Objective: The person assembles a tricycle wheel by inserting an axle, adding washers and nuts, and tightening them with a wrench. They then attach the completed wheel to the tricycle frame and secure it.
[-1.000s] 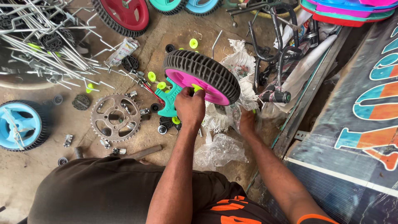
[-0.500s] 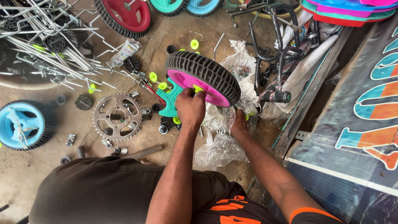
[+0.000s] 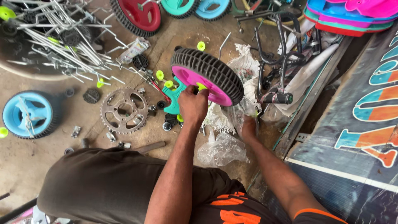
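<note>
Pink wheel [image 3: 205,81] tilted on the floor, left hand [image 3: 192,105] gripping its yellow-green hub at the near rim, right hand [image 3: 248,127] beside it clutching clear plastic wrap [image 3: 222,150], chainring [image 3: 124,110] well left.

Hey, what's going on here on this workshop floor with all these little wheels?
A person crouches over a floor strewn with small bike parts. Their left hand grips a pink wheel with a black tyre, fingers at its yellow-green hub, holding it tilted off the ground. Their right hand reaches into clear plastic wrapping below the wheel. Nearby lie a metal chainring, a blue wheel, a teal plastic piece and a heap of metal rods.
</note>
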